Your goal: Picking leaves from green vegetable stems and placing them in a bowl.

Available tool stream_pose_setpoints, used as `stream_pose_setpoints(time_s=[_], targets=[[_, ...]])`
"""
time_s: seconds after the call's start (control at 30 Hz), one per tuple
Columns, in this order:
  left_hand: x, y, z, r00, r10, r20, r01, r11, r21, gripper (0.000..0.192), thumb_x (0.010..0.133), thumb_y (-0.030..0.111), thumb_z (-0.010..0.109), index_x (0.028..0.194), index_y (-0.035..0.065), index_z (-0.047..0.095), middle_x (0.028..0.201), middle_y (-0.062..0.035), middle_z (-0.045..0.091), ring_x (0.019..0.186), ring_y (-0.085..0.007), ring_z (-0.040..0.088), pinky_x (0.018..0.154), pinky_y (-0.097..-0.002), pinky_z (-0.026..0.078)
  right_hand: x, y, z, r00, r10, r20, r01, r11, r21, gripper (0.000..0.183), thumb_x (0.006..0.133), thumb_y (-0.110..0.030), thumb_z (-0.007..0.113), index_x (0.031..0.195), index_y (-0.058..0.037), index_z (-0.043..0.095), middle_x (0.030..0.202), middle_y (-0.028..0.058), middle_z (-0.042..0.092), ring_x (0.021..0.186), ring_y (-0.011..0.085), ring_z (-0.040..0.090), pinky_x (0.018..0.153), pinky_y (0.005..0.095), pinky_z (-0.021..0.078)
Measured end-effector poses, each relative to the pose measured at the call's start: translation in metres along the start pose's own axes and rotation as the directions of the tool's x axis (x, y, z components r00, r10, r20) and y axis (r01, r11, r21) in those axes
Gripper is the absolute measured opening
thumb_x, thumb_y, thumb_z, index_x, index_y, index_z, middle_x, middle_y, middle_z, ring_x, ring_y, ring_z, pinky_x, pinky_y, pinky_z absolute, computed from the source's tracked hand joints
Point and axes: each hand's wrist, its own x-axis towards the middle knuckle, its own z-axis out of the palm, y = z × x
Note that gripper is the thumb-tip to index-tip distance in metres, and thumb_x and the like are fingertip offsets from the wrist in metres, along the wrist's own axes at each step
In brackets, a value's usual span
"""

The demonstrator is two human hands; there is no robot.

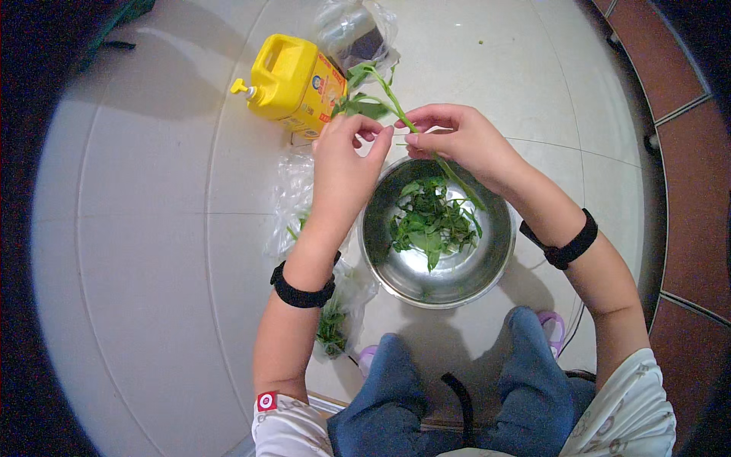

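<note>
My right hand (451,132) grips a long green leafy stem (391,97) between thumb and fingers. Its leaves hang at the upper left end, and the lower end slants down over the basin. Just left of it, my left hand (357,145) is close to the stem's leaves, fingers curled and thumb near the fingertips. Whether anything is pinched there I cannot tell. Below both hands, a round stainless steel basin (374,260) stands on the floor. Inside it lies a loose heap of picked green leaves (431,223).
A yellow jug with a pump top (291,80), bearing writing, stands at the upper left. Behind it lies a clear plastic bag (360,31). More plastic bags (294,188), one with greens (331,331), lie left of the basin. Brown cabinet fronts (694,211) run along the right.
</note>
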Motion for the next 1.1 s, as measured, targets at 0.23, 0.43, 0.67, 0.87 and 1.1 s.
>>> stream_pose_setpoints(time_s=[0.23,0.43,0.67,0.87,1.1], targets=[[-0.002,0.026,-0.007,0.861,0.269,-0.431,-0.213,0.961,0.175,0.035,0.072,0.011,0.069,0.105,0.0086,0.055,0.086,-0.01,0.047,0.084,-0.0257,0.048,0.078,-0.037,0.039,-0.003,-0.004,-0.003,0.998,0.068,-0.006,-0.068,0.996,-0.052,0.023,0.084,-0.01,0.063,0.105,-0.0002,0.06,0.09,0.0039,0.062,0.083,0.0111,0.06,0.078,0.0242,0.0493],[-0.006,0.018,0.002,0.888,0.336,-0.313,-0.222,0.911,0.349,0.019,0.074,0.015,0.069,0.092,0.0112,0.064,0.088,-0.009,0.048,0.086,-0.025,0.047,0.076,-0.0377,0.037,-0.005,-0.006,-0.001,0.997,0.081,-0.003,-0.081,0.993,-0.086,0.023,0.085,-0.013,0.062,0.104,-0.0013,0.061,0.095,0.0042,0.062,0.085,0.0112,0.06,0.079,0.0244,0.0491],[-0.011,0.019,0.008,0.911,0.387,-0.144,-0.304,0.863,0.403,0.01,0.081,0.018,0.062,0.078,0.0081,0.062,0.07,-0.0066,0.054,0.073,-0.0248,0.053,0.068,-0.0385,0.038,-0.005,-0.003,0.005,0.974,0.197,-0.112,-0.173,0.966,0.194,0.021,0.087,-0.019,0.061,0.1,-0.0031,0.063,0.087,-0.0006,0.059,0.08,0.008,0.053,0.078,0.0237,0.045],[-0.022,0.028,0.018,0.945,0.326,-0.02,-0.299,0.888,0.35,0.013,0.082,0.016,0.059,0.078,0.0039,0.063,0.069,-0.0139,0.059,0.066,-0.0308,0.057,0.063,-0.0412,0.041,0.002,0.021,0.022,0.955,0.056,-0.293,-0.013,0.989,0.148,0.024,0.085,-0.024,0.064,0.09,-0.0014,0.066,0.074,0.0,0.06,0.068,0.0087,0.05,0.063,0.0237,0.0425],[-0.041,0.035,0.026,0.931,0.255,0.263,-0.316,0.921,0.226,0.022,0.082,0.023,0.059,0.085,0.0017,0.064,0.075,-0.0179,0.062,0.073,-0.0348,0.059,0.07,-0.044,0.044,0.003,0.002,0.0,0.949,0.031,-0.312,0.011,0.991,0.132,0.024,0.087,-0.025,0.061,0.094,-0.0013,0.064,0.077,-0.0034,0.054,0.071,0.0062,0.045,0.068,0.0218,0.0384]])
